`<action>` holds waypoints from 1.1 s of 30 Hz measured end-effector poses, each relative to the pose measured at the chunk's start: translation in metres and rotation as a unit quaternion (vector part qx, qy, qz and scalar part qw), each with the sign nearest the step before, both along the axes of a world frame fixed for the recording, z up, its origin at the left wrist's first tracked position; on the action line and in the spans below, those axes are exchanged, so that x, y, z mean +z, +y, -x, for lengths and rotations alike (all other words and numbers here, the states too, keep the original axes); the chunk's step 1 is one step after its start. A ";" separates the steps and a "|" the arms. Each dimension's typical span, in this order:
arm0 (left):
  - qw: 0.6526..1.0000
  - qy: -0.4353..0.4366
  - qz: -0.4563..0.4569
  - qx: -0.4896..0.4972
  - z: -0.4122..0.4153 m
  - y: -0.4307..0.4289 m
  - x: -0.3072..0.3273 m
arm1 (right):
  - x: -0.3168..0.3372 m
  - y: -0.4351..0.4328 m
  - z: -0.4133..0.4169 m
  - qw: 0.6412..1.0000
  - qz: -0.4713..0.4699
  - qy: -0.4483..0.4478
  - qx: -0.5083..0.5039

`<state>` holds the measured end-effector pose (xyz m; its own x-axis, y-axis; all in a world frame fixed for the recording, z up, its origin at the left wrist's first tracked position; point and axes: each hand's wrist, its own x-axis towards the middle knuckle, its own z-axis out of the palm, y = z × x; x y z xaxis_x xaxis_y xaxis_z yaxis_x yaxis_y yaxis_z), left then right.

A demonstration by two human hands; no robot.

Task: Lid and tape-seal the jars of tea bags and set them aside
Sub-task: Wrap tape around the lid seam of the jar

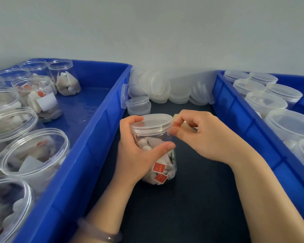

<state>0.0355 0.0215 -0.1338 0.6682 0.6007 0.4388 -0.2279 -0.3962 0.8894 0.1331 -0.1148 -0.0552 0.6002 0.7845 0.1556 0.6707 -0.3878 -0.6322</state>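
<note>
A clear plastic jar full of tea bags with red tags stands on the dark table between two blue crates. A translucent lid sits on top of it. My left hand grips the jar from its left side, fingers curled over the lid rim and thumb across the front. My right hand is at the lid's right edge and pinches a small pale strip of tape against the rim; most of the strip is hidden by my fingers.
The left blue crate holds several open jars of tea bags. The right blue crate holds several lidded jars. Loose lids are heaped at the back by the wall, with one lid nearest the jar.
</note>
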 end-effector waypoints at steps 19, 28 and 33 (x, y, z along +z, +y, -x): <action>0.996 -0.029 0.060 -0.055 0.010 0.007 0.011 | 0.019 -0.010 0.013 0.993 0.093 0.066 0.022; 0.967 -0.038 0.171 -0.188 0.011 0.010 0.011 | 0.019 -0.016 0.001 0.989 0.078 0.123 0.006; 0.923 -0.015 0.248 -0.295 0.013 0.008 0.010 | 0.014 -0.018 -0.004 0.977 0.102 0.179 0.052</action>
<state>0.0223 0.0297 -0.1234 0.9353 0.2680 0.2312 -0.3009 0.2578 0.9182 0.1373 -0.1331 -0.0412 0.5038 0.8365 -0.2158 0.4632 -0.4724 -0.7499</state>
